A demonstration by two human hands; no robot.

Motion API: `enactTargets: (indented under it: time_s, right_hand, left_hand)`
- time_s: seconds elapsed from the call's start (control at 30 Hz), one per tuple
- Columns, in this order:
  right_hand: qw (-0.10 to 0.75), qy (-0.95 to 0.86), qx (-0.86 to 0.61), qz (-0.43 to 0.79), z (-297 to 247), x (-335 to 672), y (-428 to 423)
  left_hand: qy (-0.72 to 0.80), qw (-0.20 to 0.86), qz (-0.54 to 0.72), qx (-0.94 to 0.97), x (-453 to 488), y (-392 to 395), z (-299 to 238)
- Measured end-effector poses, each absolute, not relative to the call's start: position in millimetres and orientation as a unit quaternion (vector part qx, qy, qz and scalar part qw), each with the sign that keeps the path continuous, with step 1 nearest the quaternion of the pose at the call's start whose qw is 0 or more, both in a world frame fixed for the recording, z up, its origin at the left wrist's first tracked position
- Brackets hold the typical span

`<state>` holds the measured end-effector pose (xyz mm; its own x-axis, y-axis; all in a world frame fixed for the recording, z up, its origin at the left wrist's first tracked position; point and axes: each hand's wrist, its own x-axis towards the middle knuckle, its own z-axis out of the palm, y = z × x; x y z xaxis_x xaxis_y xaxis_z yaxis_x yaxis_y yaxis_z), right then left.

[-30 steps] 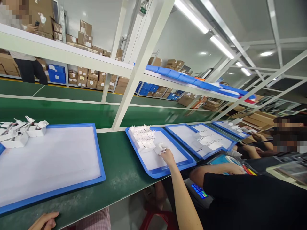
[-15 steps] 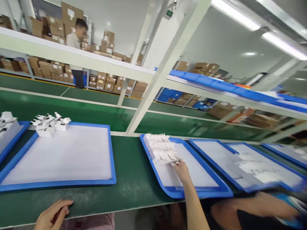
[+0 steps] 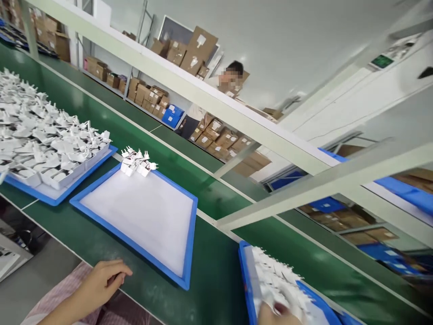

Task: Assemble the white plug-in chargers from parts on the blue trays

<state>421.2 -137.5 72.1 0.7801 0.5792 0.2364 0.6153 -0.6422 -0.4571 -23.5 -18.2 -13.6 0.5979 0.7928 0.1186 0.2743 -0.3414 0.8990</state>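
My left hand rests at the front edge of the green table, fingers loosely curved, with nothing in it. Near it lies a blue-rimmed tray with a white lining. White plugs with upright pins stand in a small cluster at its back corner. At the bottom right, my right hand is blurred and cut off by the frame. Its bent fingers are at the near end of the packed rows of white plugs, closed about a white plug there. These rows stand in another blue tray.
At the left, a blue tray is heaped with white plug parts. A pale shelf beam and a slanting post cross behind the trays. Beyond stand cartons on racks and a person.
My view has swung left and tilted, so the trays appear shifted and the heaped tray shows more. My right hand stays by the plug rows; my left hand still rests by the table edge.
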Motion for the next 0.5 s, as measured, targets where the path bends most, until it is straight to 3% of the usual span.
enactTargets:
  time_s: [0.07, 0.17, 0.27, 0.5]
  right_hand:
    - [0.283, -0.397, -0.873, -0.01, 69.0, 361.5, -76.4]
    - [0.298, -0.575, -0.741, 0.177, 58.6, 270.2, 31.1]
    - [0.375, -0.543, -0.691, 0.295, 42.1, 205.6, 135.5]
    - [0.493, -0.475, -0.669, 0.289, 15.4, 162.2, 274.8]
  left_hand:
    - [0.342, 0.46, 0.276, 0.772, -24.1, -16.6, -13.3]
    - [0.331, 0.486, 0.254, 0.768, -26.3, -12.8, -10.1]
    - [0.322, 0.525, 0.24, 0.751, -28.0, -9.7, -4.1]
    - [0.31, 0.511, 0.266, 0.756, -25.0, -10.0, -0.9]
